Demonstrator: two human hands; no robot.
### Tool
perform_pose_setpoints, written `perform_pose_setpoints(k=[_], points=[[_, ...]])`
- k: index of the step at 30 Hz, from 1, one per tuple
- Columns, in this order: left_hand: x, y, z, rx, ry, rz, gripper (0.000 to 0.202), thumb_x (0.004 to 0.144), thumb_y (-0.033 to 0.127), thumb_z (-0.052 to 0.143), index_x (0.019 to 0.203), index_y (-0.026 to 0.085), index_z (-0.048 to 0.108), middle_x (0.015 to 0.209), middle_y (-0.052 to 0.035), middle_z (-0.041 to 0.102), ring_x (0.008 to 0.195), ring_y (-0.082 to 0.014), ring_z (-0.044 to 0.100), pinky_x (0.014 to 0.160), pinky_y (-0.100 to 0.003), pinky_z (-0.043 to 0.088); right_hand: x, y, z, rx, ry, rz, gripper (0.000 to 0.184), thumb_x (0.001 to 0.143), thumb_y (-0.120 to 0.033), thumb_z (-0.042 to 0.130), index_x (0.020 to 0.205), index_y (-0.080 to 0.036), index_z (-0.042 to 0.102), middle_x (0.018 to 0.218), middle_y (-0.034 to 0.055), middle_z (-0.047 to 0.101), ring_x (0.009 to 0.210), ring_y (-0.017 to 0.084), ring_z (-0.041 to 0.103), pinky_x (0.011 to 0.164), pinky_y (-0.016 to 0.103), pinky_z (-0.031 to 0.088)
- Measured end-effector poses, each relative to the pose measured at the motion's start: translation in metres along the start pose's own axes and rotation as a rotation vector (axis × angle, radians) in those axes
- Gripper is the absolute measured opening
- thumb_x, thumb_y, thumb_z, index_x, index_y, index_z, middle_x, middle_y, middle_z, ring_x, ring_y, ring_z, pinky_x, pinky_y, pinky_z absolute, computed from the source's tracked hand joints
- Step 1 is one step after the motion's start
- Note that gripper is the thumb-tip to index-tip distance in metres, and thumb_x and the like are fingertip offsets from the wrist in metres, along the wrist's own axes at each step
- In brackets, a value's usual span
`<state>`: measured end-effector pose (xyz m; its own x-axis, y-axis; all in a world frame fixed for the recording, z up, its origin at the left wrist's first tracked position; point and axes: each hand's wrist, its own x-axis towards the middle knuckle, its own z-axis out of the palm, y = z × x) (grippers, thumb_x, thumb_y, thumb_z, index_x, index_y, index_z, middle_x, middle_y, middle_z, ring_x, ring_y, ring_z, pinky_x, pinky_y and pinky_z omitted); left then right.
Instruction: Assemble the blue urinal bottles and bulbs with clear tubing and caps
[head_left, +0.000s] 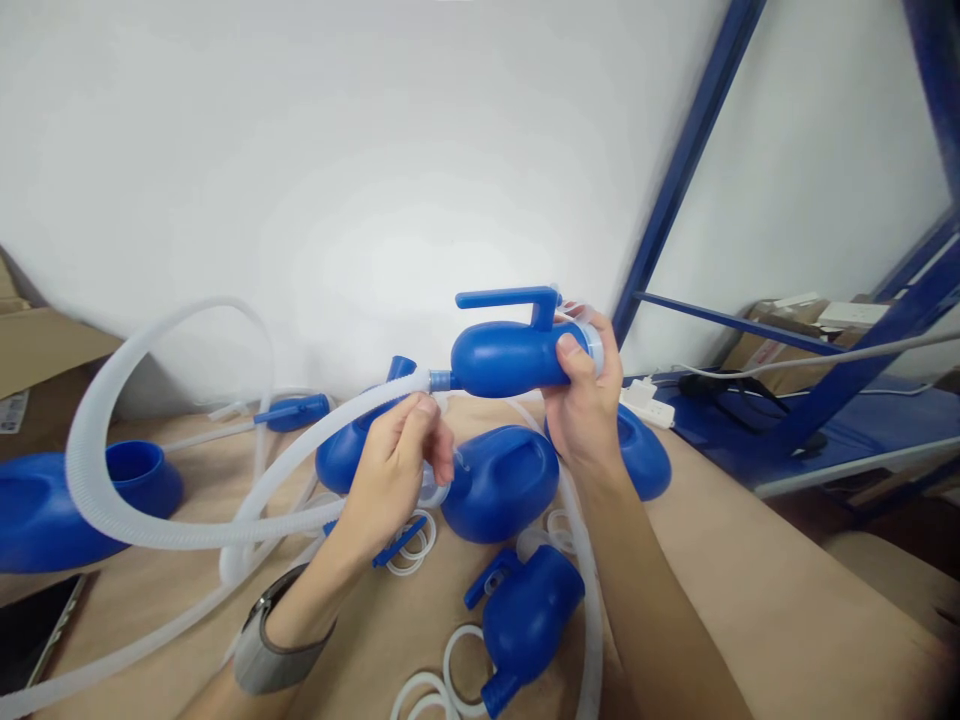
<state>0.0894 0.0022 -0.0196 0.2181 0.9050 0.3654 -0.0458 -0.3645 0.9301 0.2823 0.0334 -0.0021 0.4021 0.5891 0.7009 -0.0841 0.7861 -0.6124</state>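
My right hand (pixel 589 385) grips a blue plastic bottle-shaped piece (pixel 499 360) by its wide end, where a translucent ring or cap (pixel 595 345) sits. It lies level in the air, its bar handle (pixel 499 297) on top. A translucent corrugated hose (pixel 330 430) meets its narrow left end. Just below that joint is my left hand (pixel 405 455), its fingers curled and thumb pressed to the forefinger; what they pinch, if anything, is hidden. Under my hands, a larger blue container (pixel 502 485) lies on the table.
On the brown-covered table (pixel 720 600) lie another blue handled piece (pixel 529 610), white rings (pixel 465 665), a blue container (pixel 45 510) at left and looping hose. Against the wall stands a cardboard box (pixel 52 370). A power strip (pixel 649 405) and blue metal rack (pixel 686 150) are at right.
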Motion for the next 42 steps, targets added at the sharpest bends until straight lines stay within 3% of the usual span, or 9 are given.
perform_pose_setpoints(k=[12,21,27,31,33,36,38,40,42], points=[[0.005,0.021,0.008,-0.382,0.048,-0.313,0.038,0.083,0.045,0.061,0.062,0.025,0.036,0.041,0.0074,0.044,0.027,-0.0082,0.040,0.029,-0.017,0.026,-0.002,0.006,-0.003,-0.094,-0.028,-0.078,0.041,0.088,-0.051,0.076,0.122,-0.031,0.067,0.126,0.0033,0.070,0.127,0.026,0.064,0.116,0.049,0.049],[0.005,0.017,0.011,-0.382,0.088,-0.303,0.035,0.085,0.041,0.057,0.061,0.024,0.038,0.041,0.0068,0.045,0.028,-0.0085,0.043,0.029,-0.017,0.028,-0.007,0.000,0.001,-0.149,-0.073,-0.184,0.039,0.088,-0.049,0.078,0.121,-0.032,0.069,0.121,0.0039,0.072,0.122,0.028,0.067,0.111,0.049,0.054],[0.006,0.013,0.008,-0.328,-0.019,-0.260,0.033,0.090,0.047,0.059,0.071,0.022,0.048,0.051,0.0022,0.060,0.041,-0.0141,0.060,0.040,-0.021,0.046,-0.004,0.005,0.001,-0.117,-0.041,-0.130,0.038,0.087,-0.048,0.078,0.120,-0.031,0.069,0.119,0.0043,0.073,0.120,0.027,0.067,0.110,0.048,0.054],[0.004,0.017,-0.003,-0.051,-0.124,-0.233,0.040,0.097,0.055,0.051,0.080,0.020,0.060,0.067,-0.0046,0.072,0.055,-0.0191,0.069,0.048,-0.026,0.052,-0.001,0.004,-0.002,-0.130,-0.033,-0.073,0.038,0.089,-0.048,0.077,0.122,-0.030,0.069,0.122,0.0040,0.072,0.120,0.026,0.067,0.112,0.048,0.052],[0.000,0.025,-0.012,0.249,-0.097,-0.097,0.044,0.100,0.055,0.049,0.081,0.020,0.065,0.070,-0.0051,0.073,0.060,-0.0197,0.070,0.054,-0.028,0.053,-0.001,0.002,-0.003,-0.153,-0.036,-0.048,0.039,0.090,-0.050,0.075,0.122,-0.029,0.069,0.124,0.0041,0.071,0.122,0.026,0.066,0.113,0.048,0.052],[-0.007,0.037,-0.027,0.749,0.174,0.261,0.031,0.100,0.047,0.057,0.093,0.020,0.071,0.079,-0.0040,0.075,0.070,-0.0215,0.071,0.067,-0.033,0.054,-0.001,-0.002,-0.003,-0.191,-0.031,-0.009,0.040,0.090,-0.052,0.073,0.123,-0.029,0.068,0.127,0.0043,0.070,0.126,0.027,0.064,0.111,0.046,0.053],[-0.008,0.040,-0.037,0.993,0.311,0.457,0.031,0.098,0.044,0.062,0.113,0.019,0.071,0.104,-0.0094,0.077,0.093,-0.0282,0.073,0.080,-0.038,0.055,-0.001,-0.005,-0.001,-0.179,-0.024,0.034,0.041,0.089,-0.053,0.074,0.121,-0.029,0.069,0.126,0.0042,0.070,0.125,0.027,0.065,0.108,0.044,0.056],[-0.006,0.038,-0.045,1.110,0.229,0.526,0.040,0.099,0.046,0.063,0.128,0.019,0.067,0.127,-0.0132,0.073,0.111,-0.0322,0.070,0.086,-0.040,0.056,-0.002,-0.009,0.002,-0.147,-0.031,0.099,0.040,0.088,-0.054,0.075,0.119,-0.030,0.069,0.124,0.0036,0.070,0.121,0.027,0.066,0.099,0.041,0.060],[-0.003,0.033,-0.052,1.133,0.053,0.512,0.038,0.104,0.046,0.057,0.131,0.021,0.066,0.127,-0.0108,0.074,0.107,-0.0291,0.073,0.080,-0.036,0.056,-0.002,-0.013,0.004,-0.136,-0.049,0.159,0.041,0.086,-0.055,0.077,0.118,-0.031,0.069,0.125,0.0032,0.069,0.119,0.028,0.067,0.090,0.038,0.063]])
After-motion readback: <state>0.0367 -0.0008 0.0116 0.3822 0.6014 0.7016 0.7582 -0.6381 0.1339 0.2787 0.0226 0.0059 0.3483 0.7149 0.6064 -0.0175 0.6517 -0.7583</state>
